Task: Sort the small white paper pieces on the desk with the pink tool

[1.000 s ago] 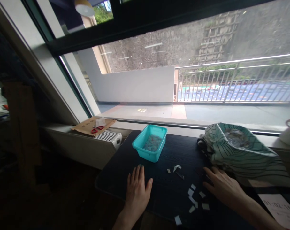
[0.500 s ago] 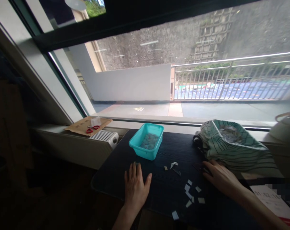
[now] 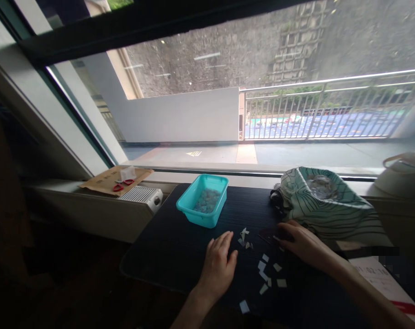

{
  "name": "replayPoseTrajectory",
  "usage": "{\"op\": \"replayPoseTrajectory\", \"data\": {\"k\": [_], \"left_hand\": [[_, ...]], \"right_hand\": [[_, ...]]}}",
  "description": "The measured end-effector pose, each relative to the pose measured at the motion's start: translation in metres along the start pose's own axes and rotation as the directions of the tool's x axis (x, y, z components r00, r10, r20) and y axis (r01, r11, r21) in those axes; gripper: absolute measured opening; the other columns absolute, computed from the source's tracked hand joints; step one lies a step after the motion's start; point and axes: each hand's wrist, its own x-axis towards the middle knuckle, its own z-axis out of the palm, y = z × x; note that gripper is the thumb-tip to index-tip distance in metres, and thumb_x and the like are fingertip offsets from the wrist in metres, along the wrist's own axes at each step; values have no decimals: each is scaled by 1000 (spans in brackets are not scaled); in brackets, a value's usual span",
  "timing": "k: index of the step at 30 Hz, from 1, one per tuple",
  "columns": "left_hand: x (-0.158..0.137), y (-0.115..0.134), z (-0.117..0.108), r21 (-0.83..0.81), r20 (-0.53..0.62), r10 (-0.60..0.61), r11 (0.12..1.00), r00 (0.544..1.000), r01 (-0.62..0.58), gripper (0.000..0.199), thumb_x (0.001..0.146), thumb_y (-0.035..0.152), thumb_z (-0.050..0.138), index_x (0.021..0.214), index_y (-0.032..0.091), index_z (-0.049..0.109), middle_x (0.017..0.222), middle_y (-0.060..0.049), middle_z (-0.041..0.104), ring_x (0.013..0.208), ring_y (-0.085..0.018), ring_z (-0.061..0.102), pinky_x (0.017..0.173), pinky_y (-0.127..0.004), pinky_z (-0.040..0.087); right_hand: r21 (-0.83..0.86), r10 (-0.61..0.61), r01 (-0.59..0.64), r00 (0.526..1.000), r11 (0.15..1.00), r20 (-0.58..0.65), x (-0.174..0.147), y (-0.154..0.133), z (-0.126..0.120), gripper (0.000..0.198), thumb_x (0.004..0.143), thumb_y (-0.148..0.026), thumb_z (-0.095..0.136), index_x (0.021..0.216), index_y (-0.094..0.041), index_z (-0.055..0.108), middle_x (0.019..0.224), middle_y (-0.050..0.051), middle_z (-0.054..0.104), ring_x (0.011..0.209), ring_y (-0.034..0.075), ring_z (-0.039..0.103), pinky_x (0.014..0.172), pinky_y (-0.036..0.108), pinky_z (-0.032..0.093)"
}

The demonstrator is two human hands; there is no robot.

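My left hand (image 3: 219, 265) hovers over or rests on the black table (image 3: 159, 246), fingers stretched out and thumb apart, holding nothing. Just beyond its fingertips lies a small heap of pale scraps (image 3: 243, 237). On the right, my right hand (image 3: 298, 242) has its fingers curled around something dark and slim that I cannot make out against the tabletop. Several small pale square pieces (image 3: 263, 274) are scattered between and below the hands. Behind my left hand stands a turquoise plastic basin (image 3: 185, 208), partly filled with small pale pieces (image 3: 207, 201).
A green-and-white striped cloth bag (image 3: 344, 219) with clear plastic inside sits at the right rear. Past my right forearm lies a white sheet with red print (image 3: 375, 278). Red-handled scissors (image 3: 123, 184) lie on brown cardboard (image 3: 101, 182) at the left sill, beneath the window.
My left hand has moved right, from in front of the basin to beside the heap of scraps. My right hand has come left, away from the bag, with something dark in its fingers.
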Motion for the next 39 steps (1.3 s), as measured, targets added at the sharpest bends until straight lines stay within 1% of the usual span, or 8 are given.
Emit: {"op": "replayPoseTrajectory", "data": {"k": [4, 10, 20, 24, 27, 31, 35, 39], "left_hand": [[3, -13, -4, -10, -113, 12, 1000, 994, -14, 41, 85, 20, 44, 125, 18, 54, 127, -9, 58, 119, -23, 51, 105, -49, 36], [8, -2, 0, 3, -100, 58, 998, 993, -58, 31, 81, 15, 50, 110, 19, 62, 107, -6, 63, 104, -22, 56, 101, -49, 38], [10, -5, -3, 5, -82, 64, 998, 995, -64, 29, 81, 14, 52, 107, 20, 63, 107, -6, 62, 105, -22, 55, 103, -49, 34], [5, -4, -7, 13, -54, 47, 999, 997, -46, 29, 83, 19, 52, 109, 21, 63, 112, -7, 62, 110, -23, 55, 105, -50, 33], [-8, -7, -15, 23, 39, 121, 992, 992, -121, 50, 79, 38, 62, 127, 24, 54, 134, -9, 52, 128, -28, 43, 110, -54, 27], [-28, -15, -20, 32, 249, 279, 955, 928, -295, 98, 66, 64, 66, 147, 29, 22, 154, -10, 24, 141, -33, 20, 112, -58, 16], [-31, -22, -15, 90, 322, 261, 949, 910, -304, 100, 68, 66, 63, 148, 29, 15, 156, -10, 16, 142, -32, 13, 113, -60, 10], [-20, -18, -3, 147, 242, 240, 949, 940, -280, 92, 71, 69, 57, 146, 24, 27, 154, -12, 23, 141, -33, 18, 112, -61, 14]], "right_hand": [[-76, 54, -56, 998, 995, -35, -7, 2, -11, 42, 79, -22, 49, 119, -14, 61, 118, 13, 60, 102, 25, 60, 90, 34, 43], [-90, 58, -53, 997, 995, 59, 0, -28, -15, 23, 83, -25, 48, 94, -19, 69, 94, 7, 63, 84, 20, 62, 72, 27, 42], [-243, 89, -61, 990, 968, 105, 15, -46, -3, 27, 84, -12, 41, 76, -16, 66, 82, 10, 68, 75, 20, 63, 62, 27, 34], [-151, 14, 11, 987, 988, 163, 6, -49, -11, 23, 82, -16, 45, 77, -19, 68, 82, 6, 67, 76, 18, 63, 65, 27, 37], [-130, 68, -57, 994, 990, 85, -3, -40, -13, 25, 83, -32, 51, 99, -20, 66, 100, 8, 63, 88, 22, 61, 73, 29, 41], [-190, 127, -114, 990, 975, 59, -9, -28, -7, 44, 79, -39, 56, 117, -17, 60, 116, 14, 56, 106, 31, 54, 81, 36, 42], [-168, 114, -102, 991, 981, 66, -6, -26, -3, 44, 81, -36, 53, 120, -15, 58, 116, 14, 55, 106, 29, 54, 85, 36, 41], [-152, 123, -110, 989, 982, 82, -3, -29, -6, 40, 81, -32, 53, 117, -15, 59, 110, 12, 56, 101, 26, 55, 85, 34, 41]]}}
